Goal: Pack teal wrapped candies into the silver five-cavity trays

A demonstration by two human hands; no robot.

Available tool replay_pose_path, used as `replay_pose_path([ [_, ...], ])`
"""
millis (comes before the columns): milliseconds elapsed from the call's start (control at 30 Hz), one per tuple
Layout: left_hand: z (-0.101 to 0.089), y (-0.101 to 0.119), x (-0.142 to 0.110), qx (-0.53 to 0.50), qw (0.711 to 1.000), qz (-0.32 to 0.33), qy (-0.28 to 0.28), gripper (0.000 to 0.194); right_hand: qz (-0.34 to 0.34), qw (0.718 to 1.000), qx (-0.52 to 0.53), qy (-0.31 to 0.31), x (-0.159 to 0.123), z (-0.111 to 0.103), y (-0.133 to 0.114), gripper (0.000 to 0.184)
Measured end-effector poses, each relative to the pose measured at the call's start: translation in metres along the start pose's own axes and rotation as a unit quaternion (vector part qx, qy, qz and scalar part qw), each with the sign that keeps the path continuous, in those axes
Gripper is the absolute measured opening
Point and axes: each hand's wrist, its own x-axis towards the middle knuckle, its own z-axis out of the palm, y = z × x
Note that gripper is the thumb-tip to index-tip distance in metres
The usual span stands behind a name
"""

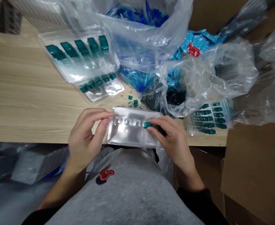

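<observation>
A clear plastic blister tray (128,134) with a row of small square pockets lies at the table's front edge, close to my body. My left hand (87,131) pinches its upper left edge between thumb and fingers. At the tray's right end, my right hand (171,134) is closed on a dark green translucent plastic piece (148,124). More dark green shows under the fingers of that hand, partly hidden. Just beyond the tray, small green cubes (135,102) and green scraps lie on the wood.
Filled trays of green pieces (82,47) overlap at the back left; another filled tray (204,118) lies at right. A clear bag (139,40) of blue pieces stands behind. Right of it are blue patterned wrappers (198,39) and crumpled plastic. Cardboard (254,162) is at lower right.
</observation>
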Motion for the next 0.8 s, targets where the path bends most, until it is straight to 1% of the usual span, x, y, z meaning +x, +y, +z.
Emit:
replay_pose_path([
  [67, 0.000, 0.000, 0.000, 0.002, 1.000, 0.003, -0.013, 0.026, -0.003, 0.998, -0.055, -0.013, 0.000, 0.005, -0.006, 0.013],
  [167, 0.002, 0.001, 0.002, 0.013, 0.999, 0.021, -0.035, 0.023, 0.013, 0.990, -0.130, -0.047, 0.000, 0.009, -0.012, 0.019],
  [233, 0.003, 0.001, 0.004, 0.020, 0.998, 0.034, -0.051, 0.022, 0.029, 0.987, -0.142, -0.072, 0.003, 0.008, -0.012, 0.021],
  [267, 0.003, 0.002, 0.004, 0.023, 0.997, 0.038, -0.061, 0.022, 0.033, 0.988, -0.127, -0.083, 0.005, 0.006, -0.011, 0.020],
  [333, 0.003, 0.003, 0.005, 0.026, 0.995, 0.044, -0.081, 0.022, 0.036, 0.994, -0.051, -0.088, 0.009, -0.001, -0.008, 0.017],
  [400, 0.003, 0.007, 0.004, 0.022, 0.994, 0.048, -0.100, 0.023, 0.044, 0.994, 0.066, -0.073, 0.011, -0.007, -0.006, 0.028],
  [500, 0.005, 0.015, 0.004, 0.006, 0.991, 0.058, -0.117, 0.024, 0.069, 0.969, 0.228, -0.063, 0.010, -0.008, -0.009, 0.047],
  [567, 0.009, 0.022, 0.005, -0.002, 0.989, 0.070, -0.127, 0.022, 0.074, 0.952, 0.288, -0.070, 0.008, -0.002, -0.013, 0.055],
  [600, 0.011, 0.024, 0.006, -0.005, 0.988, 0.077, -0.132, 0.021, 0.071, 0.949, 0.299, -0.069, 0.007, 0.002, -0.016, 0.058],
  [667, 0.016, 0.029, 0.008, -0.005, 0.986, 0.093, -0.140, 0.018, 0.058, 0.954, 0.286, -0.064, 0.005, 0.009, -0.021, 0.064],
  [800, 0.019, 0.032, 0.014, 0.010, 0.984, 0.108, -0.145, 0.018, -0.008, 0.979, 0.192, -0.069, 0.006, 0.010, -0.028, 0.074],
])
